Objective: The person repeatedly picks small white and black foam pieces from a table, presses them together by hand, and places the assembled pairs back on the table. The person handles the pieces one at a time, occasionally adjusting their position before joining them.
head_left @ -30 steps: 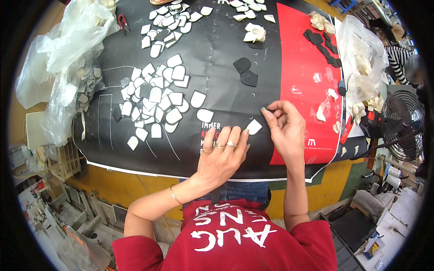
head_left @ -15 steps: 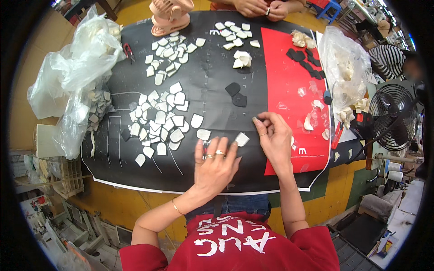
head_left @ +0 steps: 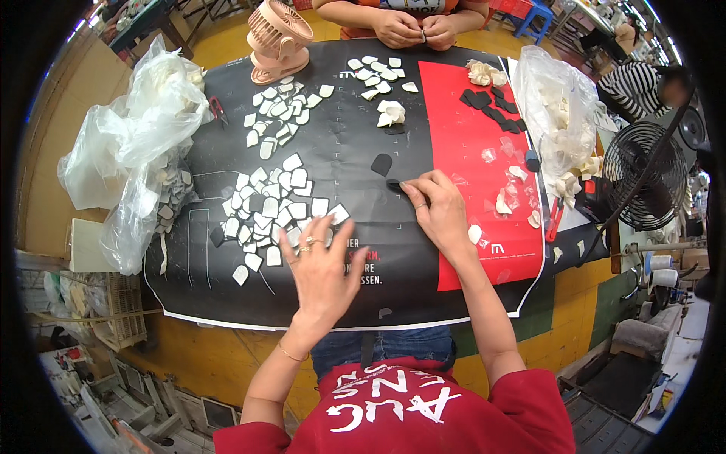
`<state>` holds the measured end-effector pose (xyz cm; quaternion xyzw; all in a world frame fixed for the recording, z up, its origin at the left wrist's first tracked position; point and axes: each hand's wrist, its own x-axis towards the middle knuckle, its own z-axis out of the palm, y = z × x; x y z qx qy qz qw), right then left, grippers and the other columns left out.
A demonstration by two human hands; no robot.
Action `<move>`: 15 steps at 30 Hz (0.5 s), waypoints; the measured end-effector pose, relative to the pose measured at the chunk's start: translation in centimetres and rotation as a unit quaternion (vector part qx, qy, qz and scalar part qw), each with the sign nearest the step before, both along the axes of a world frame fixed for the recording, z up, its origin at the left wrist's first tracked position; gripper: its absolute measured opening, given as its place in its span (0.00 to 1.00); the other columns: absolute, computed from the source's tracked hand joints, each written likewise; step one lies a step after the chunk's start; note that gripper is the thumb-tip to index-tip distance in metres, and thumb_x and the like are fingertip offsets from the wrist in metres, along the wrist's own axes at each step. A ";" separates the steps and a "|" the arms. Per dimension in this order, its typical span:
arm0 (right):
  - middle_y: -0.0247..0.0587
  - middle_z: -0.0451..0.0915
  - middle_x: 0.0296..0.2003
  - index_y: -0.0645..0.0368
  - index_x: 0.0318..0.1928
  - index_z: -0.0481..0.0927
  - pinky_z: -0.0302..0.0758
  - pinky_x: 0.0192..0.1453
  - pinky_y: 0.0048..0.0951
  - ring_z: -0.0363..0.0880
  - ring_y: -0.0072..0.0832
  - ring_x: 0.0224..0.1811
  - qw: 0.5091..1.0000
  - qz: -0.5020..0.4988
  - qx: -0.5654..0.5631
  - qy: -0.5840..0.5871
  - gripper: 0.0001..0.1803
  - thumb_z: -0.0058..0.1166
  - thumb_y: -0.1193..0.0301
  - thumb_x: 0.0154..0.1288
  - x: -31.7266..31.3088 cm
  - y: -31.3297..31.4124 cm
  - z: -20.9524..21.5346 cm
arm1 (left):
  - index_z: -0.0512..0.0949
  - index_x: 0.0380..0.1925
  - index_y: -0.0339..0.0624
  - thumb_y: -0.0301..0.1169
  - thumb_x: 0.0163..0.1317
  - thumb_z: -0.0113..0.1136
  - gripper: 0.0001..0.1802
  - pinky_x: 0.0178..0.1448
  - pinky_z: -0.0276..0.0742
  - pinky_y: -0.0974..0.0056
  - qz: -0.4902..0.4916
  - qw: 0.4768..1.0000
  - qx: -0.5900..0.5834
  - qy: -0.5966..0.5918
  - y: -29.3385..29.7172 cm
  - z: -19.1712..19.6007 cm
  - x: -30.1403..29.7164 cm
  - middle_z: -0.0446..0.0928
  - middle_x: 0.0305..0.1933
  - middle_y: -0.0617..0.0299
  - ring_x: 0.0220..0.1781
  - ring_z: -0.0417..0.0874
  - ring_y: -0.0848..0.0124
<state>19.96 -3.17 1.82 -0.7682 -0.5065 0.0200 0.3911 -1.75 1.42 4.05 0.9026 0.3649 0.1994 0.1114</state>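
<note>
My right hand (head_left: 439, 210) reaches over the mat's middle, thumb and forefinger closed on the edge of a small black rounded patch (head_left: 394, 185). Another black patch (head_left: 382, 164) lies flat just beyond it. Fingers spread and holding nothing visible, my left hand (head_left: 321, 276) is over the near right edge of a loose pile of white rounded patches (head_left: 271, 206). A single white patch (head_left: 340, 214) lies beside its fingertips, and the hand partly covers others.
Farther off are more white patches (head_left: 282, 113) and a pink desk fan (head_left: 278, 38). A plastic bag (head_left: 136, 121) and red-handled snips (head_left: 217, 110) lie left. Black patches (head_left: 491, 106) and backing scraps (head_left: 503, 200) lie right. Across the table, a person's hands (head_left: 420, 29) hold something small.
My left hand has moved left, and the white patch from its fingertips now lies by the pile. My right hand has reached forward and left and taken hold of the nearer black patch.
</note>
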 end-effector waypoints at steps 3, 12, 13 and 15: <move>0.42 0.81 0.32 0.61 0.35 0.88 0.74 0.43 0.38 0.81 0.40 0.35 0.995 0.053 -0.057 0.060 0.09 0.63 0.68 0.66 0.3 -1.7 0.8 | 0.80 0.54 0.46 0.41 0.62 0.67 0.22 0.79 0.36 0.36 -0.054 0.996 -0.065 -0.038 -0.7 0.2 1.7 0.74 0.60 0.56 0.68 0.70 0.55; 0.41 0.84 0.31 0.64 0.36 0.85 0.72 0.38 0.31 0.80 0.30 0.29 0.987 0.041 -0.050 0.149 0.08 0.65 0.71 0.64 -2.6 -6.1 1.6 | 0.85 0.45 0.48 0.35 0.60 0.69 0.13 0.78 0.45 0.42 -0.081 0.990 -0.046 -0.103 -1.0 -2.1 4.5 0.80 0.47 0.65 0.54 0.79 0.64; 0.40 0.84 0.31 0.63 0.37 0.85 0.71 0.42 0.32 0.80 0.32 0.29 0.986 0.025 -0.044 0.162 0.08 0.65 0.70 0.65 -2.8 -6.2 1.7 | 0.85 0.44 0.48 0.35 0.59 0.70 0.13 0.78 0.45 0.43 -0.080 0.991 -0.032 -0.097 -0.9 -2.3 4.5 0.80 0.47 0.65 0.54 0.79 0.64; 0.39 0.84 0.32 0.60 0.38 0.85 0.69 0.46 0.33 0.81 0.34 0.31 0.992 0.001 -0.021 0.123 0.08 0.65 0.69 0.65 -2.8 -6.6 2.0 | 0.86 0.41 0.49 0.36 0.59 0.70 0.11 0.77 0.46 0.44 -0.068 0.994 0.007 -0.082 -0.8 -2.6 4.4 0.80 0.46 0.65 0.53 0.79 0.64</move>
